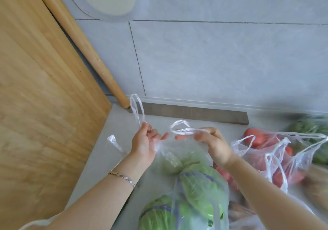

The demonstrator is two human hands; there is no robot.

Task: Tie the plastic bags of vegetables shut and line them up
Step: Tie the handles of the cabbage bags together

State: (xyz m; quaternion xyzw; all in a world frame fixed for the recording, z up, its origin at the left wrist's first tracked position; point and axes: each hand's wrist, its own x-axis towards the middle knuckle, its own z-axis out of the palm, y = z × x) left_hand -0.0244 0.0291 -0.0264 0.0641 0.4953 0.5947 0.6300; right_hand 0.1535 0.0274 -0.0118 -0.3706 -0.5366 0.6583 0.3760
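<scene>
- Bag [186, 160] of greens sits on the tabletop [159, 119], mouth open between both hands.
- Left hand [144, 143] pinches one handle loop [136, 109] upright; the other fingers are spread.
- Right hand [212, 141] is closed on the other loop [181, 128], lying sideways.
- Step, I judge: starting the knot; next, cross the loops and pull tight.
- Tomato bag [276, 155] lies right, untied.
</scene>
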